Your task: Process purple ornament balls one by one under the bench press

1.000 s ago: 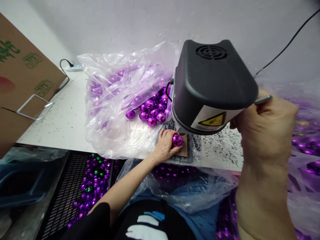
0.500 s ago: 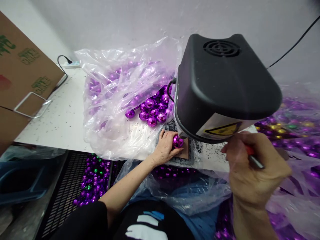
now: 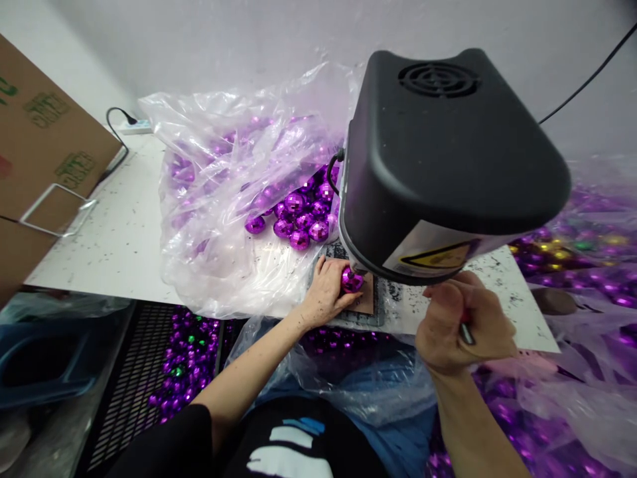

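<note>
My left hand (image 3: 328,290) is closed around a shiny purple mirrored ball (image 3: 352,280), holding it on a brown board (image 3: 367,299) with a grey plate (image 3: 379,312) under it. Over the ball's far side hangs the lower edge of a black machine housing (image 3: 448,153), which hides part of the board. At the housing's lower right, my right hand (image 3: 462,325) grips a red-and-metal handle (image 3: 466,332); only a small part of it shows between the fingers. Whether the handle is joined to the machine cannot be seen.
Purple mirrored balls (image 3: 298,212) spill from a clear plastic bag (image 3: 223,265) behind my left hand. A cardboard box (image 3: 44,153) stands at left. A crate (image 3: 124,372) with purple and green balls is below the white table (image 3: 109,232). More bagged balls (image 3: 597,279) lie at right.
My right hand has moved left, closer to the ball, still gripping the handle. My left hand keeps the purple ball at the same place on the board. The view has shifted slightly.
</note>
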{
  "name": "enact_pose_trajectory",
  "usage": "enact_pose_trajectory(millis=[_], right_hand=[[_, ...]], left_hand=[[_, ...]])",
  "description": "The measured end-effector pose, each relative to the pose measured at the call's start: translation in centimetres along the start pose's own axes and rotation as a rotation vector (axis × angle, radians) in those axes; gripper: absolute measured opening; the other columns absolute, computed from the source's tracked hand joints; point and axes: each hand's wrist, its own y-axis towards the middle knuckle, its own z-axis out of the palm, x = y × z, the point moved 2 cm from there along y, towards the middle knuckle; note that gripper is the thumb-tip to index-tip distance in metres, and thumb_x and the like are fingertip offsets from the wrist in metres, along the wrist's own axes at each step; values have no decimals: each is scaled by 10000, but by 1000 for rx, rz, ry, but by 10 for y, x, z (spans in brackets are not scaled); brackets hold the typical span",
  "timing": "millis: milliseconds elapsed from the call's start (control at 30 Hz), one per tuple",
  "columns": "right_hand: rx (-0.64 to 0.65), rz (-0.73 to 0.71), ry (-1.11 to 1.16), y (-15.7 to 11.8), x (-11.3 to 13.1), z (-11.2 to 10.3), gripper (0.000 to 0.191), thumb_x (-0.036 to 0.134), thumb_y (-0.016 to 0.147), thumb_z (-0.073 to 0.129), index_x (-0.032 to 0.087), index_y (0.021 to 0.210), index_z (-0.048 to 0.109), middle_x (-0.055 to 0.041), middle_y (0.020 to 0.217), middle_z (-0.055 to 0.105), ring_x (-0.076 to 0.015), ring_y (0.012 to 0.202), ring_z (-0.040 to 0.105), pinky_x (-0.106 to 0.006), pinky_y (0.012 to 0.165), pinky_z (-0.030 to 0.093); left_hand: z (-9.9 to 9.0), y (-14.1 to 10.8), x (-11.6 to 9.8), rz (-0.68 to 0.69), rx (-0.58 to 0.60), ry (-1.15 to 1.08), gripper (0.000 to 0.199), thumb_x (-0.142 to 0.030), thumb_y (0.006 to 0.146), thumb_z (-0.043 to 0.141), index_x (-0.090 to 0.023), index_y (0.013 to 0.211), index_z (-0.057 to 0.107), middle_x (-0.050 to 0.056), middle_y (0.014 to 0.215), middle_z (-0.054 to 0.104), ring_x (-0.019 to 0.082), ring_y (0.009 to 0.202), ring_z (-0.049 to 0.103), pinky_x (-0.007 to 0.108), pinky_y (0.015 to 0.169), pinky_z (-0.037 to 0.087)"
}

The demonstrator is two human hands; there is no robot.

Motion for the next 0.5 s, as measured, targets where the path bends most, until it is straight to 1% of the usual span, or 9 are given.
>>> enact_pose_trajectory(millis=[200, 300, 433, 500], right_hand=[[-38, -8, 0, -8, -4, 4, 93, 174, 851, 524, 136, 770, 546, -2, 615, 475, -81, 627, 514, -226, 574, 366], [-54, -9, -2, -12, -7, 6, 94, 191, 856, 516, 141, 791, 561, -7, 624, 488, -84, 616, 506, -225, 562, 369], [-86, -34, -10, -20, -13, 8, 86, 210, 859, 514, 153, 842, 576, -20, 667, 532, -96, 655, 534, -230, 575, 404], [-82, -46, -17, -23, -17, 9, 91, 219, 860, 517, 153, 850, 579, -23, 679, 547, -100, 668, 550, -232, 578, 420]], left_hand=[[-1, 1, -1, 1, 13, 9, 408, -426, 920, 604, -186, 1240, 523, 108, 1183, 636, 277, 1167, 562, 504, 1124, 338], [-1, 0, -1, 3, 11, 14, 419, -432, 917, 608, -186, 1244, 517, 110, 1187, 636, 279, 1169, 561, 501, 1121, 344], [0, 0, 0, 11, 1, 29, 450, -423, 915, 611, -184, 1275, 484, 119, 1219, 621, 285, 1184, 554, 501, 1119, 347], [1, 0, 0, 9, -5, 33, 463, -409, 911, 617, -189, 1290, 467, 118, 1225, 617, 287, 1194, 548, 501, 1117, 350]])
